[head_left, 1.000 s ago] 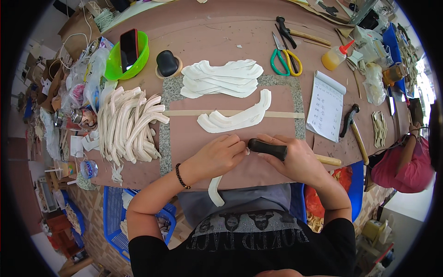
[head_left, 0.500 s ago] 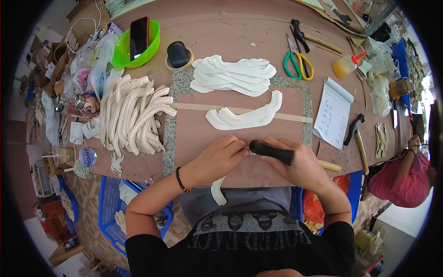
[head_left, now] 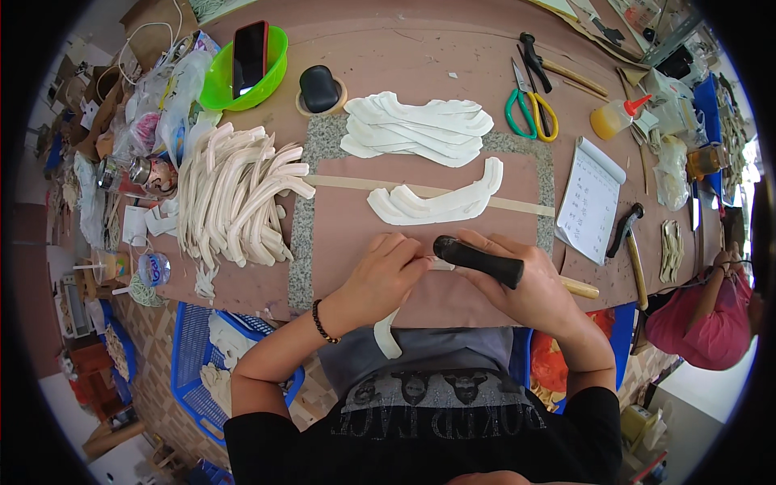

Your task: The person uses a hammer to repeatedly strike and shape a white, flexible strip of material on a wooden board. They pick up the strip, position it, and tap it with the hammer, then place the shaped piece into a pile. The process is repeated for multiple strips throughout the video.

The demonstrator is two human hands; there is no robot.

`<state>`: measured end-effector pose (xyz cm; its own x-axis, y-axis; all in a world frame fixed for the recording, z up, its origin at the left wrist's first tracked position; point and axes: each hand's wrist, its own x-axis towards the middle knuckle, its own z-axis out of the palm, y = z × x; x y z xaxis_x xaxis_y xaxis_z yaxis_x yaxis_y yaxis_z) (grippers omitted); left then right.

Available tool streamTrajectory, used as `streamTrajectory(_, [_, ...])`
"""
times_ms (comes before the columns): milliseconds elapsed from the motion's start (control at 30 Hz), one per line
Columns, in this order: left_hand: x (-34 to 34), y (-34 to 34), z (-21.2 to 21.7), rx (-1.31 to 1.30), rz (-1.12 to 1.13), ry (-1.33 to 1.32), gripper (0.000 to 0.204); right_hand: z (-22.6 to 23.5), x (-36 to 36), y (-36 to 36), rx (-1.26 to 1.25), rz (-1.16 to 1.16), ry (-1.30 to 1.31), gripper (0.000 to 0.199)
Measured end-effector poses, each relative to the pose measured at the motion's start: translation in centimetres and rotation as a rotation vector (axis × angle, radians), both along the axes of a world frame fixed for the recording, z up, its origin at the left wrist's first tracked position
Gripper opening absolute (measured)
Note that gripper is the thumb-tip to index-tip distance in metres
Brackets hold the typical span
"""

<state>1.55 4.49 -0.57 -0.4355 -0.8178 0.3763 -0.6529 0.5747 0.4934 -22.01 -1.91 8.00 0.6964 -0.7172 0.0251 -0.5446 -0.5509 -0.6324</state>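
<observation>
My left hand (head_left: 380, 275), with a beaded bracelet at its wrist, pinches a curved white leather-like strip (head_left: 387, 335) whose lower end hangs over the table's near edge. My fingers hide most of that strip; a bit of it shows between the two hands. Wrapped round a hammer (head_left: 478, 260) is my right hand (head_left: 525, 283). The hammer's black head lies across the thumb side, and its wooden handle pokes out to the right. Just beyond both hands lie a few curved white pieces (head_left: 436, 204), with a taller stack of white pieces (head_left: 416, 129) behind them.
Left stands a heap of cream strips (head_left: 238, 198), near a green bowl (head_left: 279, 69) with a phone. On the right lie scissors (head_left: 521, 109), a notepad (head_left: 588, 198), a glue bottle (head_left: 614, 117) and another hammer (head_left: 624, 230). A blue basket (head_left: 182, 364) sits below. Another person (head_left: 703, 323) is at far right.
The whole view has shifted slightly. Both hands keep their holds, and a little more of the strip shows between them. The stacks and tools stay where they were.
</observation>
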Motion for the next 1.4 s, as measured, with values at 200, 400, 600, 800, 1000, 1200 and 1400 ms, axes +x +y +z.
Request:
streamTrajectory(200, [-0.1,0.4,-0.1,-0.076,0.029,-0.101,0.022,-0.1,0.5,-0.5,-0.024,0.025,0.06,0.047])
streamTrajectory(400, [0.7,0.1,0.2,-0.012,0.153,0.08,0.016,-0.6,1.4,-0.4,0.008,0.033,0.062,0.041])
streamTrajectory(600, [1.1,0.0,-0.8,-0.014,-0.005,0.054,0.017,-0.2,1.5,-0.6,0.016,0.046,0.07,0.038])
streamTrajectory(800, [0.4,0.3,0.9,-0.074,-0.034,-0.19,0.017,-0.2,1.6,-0.6,0.01,0.048,0.045,0.039])
streamTrajectory(1000, [0.3,1.3,0.3,-0.013,0.238,0.076,0.023,-0.5,1.7,-0.4,0.019,0.038,0.064,0.041])
streamTrajectory(1200, [-0.3,1.7,-0.3,-0.088,0.145,-0.016,0.023,-0.2,1.7,-0.6,0.016,0.063,0.061,0.046])
streamTrajectory(1400, [-0.7,1.8,1.2,-0.123,0.074,-0.249,0.022,-1.3,1.7,-0.5,-0.017,0.08,0.05,0.056])
